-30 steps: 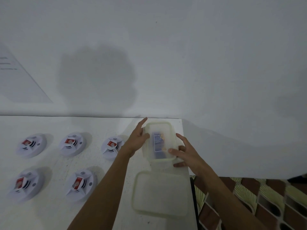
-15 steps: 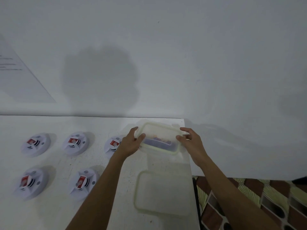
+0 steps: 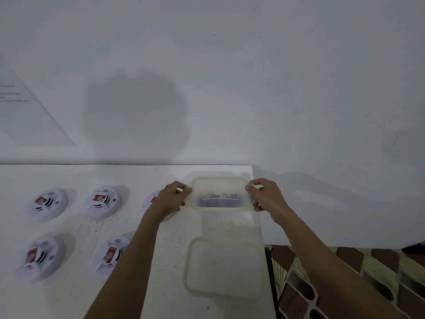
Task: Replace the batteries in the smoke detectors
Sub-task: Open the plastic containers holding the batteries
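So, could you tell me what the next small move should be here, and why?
Probably set the container down and free the right hand for the batteries inside: both it and the left hand grip its ends, and its lid is already off.

A: Left hand (image 3: 171,199), quick.
B: Bare, knuckles up. Fingers curl round the left short end of the translucent rectangular plastic container with a pale green rim (image 3: 218,187), thumb by the rim.
A: Right hand (image 3: 266,196)?
B: Mirrors it at the right short end. Thumb and forefinger pinch the rim corner, the other fingers curl down the outer wall.
A: Arms?
B: Both bare and stretched forward. The left forearm (image 3: 128,261) slants in toward the right, the right forearm (image 3: 322,256) slants in toward the left. They close toward the hands.
A: Wrists?
B: Roughly straight. Hands level with each other, one at each end, not touching.
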Tool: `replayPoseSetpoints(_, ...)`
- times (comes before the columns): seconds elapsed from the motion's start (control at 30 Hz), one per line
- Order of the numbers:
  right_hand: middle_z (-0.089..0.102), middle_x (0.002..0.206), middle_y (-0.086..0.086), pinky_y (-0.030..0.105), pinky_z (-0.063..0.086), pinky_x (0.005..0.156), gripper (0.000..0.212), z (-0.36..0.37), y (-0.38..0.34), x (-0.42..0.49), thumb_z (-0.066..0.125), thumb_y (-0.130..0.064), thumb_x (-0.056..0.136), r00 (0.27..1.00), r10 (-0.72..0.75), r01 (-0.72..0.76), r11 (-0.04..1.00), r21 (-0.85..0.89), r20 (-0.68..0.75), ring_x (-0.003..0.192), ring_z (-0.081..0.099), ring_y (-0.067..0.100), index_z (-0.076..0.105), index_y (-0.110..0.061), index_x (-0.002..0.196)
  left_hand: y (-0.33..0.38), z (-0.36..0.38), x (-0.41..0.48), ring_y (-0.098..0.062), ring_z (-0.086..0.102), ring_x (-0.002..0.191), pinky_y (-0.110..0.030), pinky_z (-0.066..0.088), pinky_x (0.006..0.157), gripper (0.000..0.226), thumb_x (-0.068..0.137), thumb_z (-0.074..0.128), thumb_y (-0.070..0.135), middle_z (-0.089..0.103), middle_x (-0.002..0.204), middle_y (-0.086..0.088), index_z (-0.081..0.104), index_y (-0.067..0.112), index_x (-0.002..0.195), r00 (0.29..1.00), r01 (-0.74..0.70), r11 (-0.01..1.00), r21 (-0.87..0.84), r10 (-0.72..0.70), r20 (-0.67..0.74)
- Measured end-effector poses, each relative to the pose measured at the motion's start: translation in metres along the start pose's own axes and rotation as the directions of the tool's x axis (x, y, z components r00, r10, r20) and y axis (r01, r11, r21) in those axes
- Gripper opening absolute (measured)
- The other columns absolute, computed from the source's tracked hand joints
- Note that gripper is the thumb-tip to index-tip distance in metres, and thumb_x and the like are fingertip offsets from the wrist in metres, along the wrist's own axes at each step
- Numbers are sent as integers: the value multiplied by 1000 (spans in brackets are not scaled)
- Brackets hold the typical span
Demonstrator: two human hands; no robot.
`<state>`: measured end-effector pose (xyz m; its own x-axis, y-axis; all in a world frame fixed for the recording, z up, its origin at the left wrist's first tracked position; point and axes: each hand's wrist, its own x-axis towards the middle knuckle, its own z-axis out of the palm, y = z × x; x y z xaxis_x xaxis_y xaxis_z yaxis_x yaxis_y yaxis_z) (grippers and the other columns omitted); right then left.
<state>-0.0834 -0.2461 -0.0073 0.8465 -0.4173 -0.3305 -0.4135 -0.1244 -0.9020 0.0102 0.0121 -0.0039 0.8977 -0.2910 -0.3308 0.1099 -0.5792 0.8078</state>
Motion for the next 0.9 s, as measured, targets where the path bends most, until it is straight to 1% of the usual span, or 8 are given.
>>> replayPoseSetpoints(0.2,65,79,17,29,53,56,13,-16,-25,-4,58,-7,92,1000,-22,23,996,84,-20,57,55,21,66,-3,102,10,-16,-3,-19,59,74,-33,52,67,18,93,58,29,65,88,-7,63,14,103,993,-83,995,-57,78,-88)
replayPoseSetpoints(0.37,65,85,11,29,55,61,16,-31,-55,-9,66,-23,93,996,-94,92,972,218,-3,66,59,22,70,-9,98,35,-29,-8,-11,43,52,-24,40,54,13,91,62,25,48,57,5,68,15,95,962,-222,943,-247,170,-214)
replayPoseSetpoints(0.47,62,87,3,32,56,69,13,-35,-66,-6,69,-30,90,985,-156,170,961,219,-79,73,60,18,73,-20,97,48,-33,-8,-14,53,52,-25,46,53,13,94,57,21,57,63,-2,67,13,97,950,-275,897,-345,198,-242)
replayPoseSetpoints(0.57,63,85,4,35,58,72,11,-33,-71,-1,64,-22,94,971,-209,233,939,253,-116,73,62,18,74,-22,98,55,-33,-5,-19,69,70,-28,56,63,18,98,48,16,71,83,-7,66,13,102,939,-314,878,-361,230,-256)
replayPoseSetpoints(0.67,66,88,14,39,60,73,21,-29,-72,4,51,-9,98,972,-217,236,905,355,-95,74,65,25,72,-10,102,56,-30,7,-18,71,79,-32,58,67,19,98,48,19,70,89,-8,66,12,103,922,-351,879,-322,264,-283)
replayPoseSetpoints(0.73,68,91,18,37,59,70,21,-25,-70,10,51,-10,97,973,-202,229,903,363,-111,73,65,26,71,-5,101,54,-29,17,-17,71,80,-32,59,66,18,96,54,23,70,88,-6,65,11,103,911,-353,901,-253,270,-311)
replayPoseSetpoints(0.83,69,88,17,32,58,66,16,-20,-63,25,61,-15,93,969,-197,232,935,267,-152,69,64,21,71,-3,94,50,-26,31,-14,69,77,-28,59,61,13,93,57,19,69,86,-3,66,12,99,897,-351,930,-110,300,-325)
replayPoseSetpoints(0.9,69,86,14,29,58,67,10,-17,-56,38,63,-9,91,967,-204,231,955,184,-154,67,64,19,71,-4,89,45,-23,42,-15,68,75,-26,58,58,10,90,60,17,69,85,-3,68,14,96,900,-340,940,-29,316,-300)
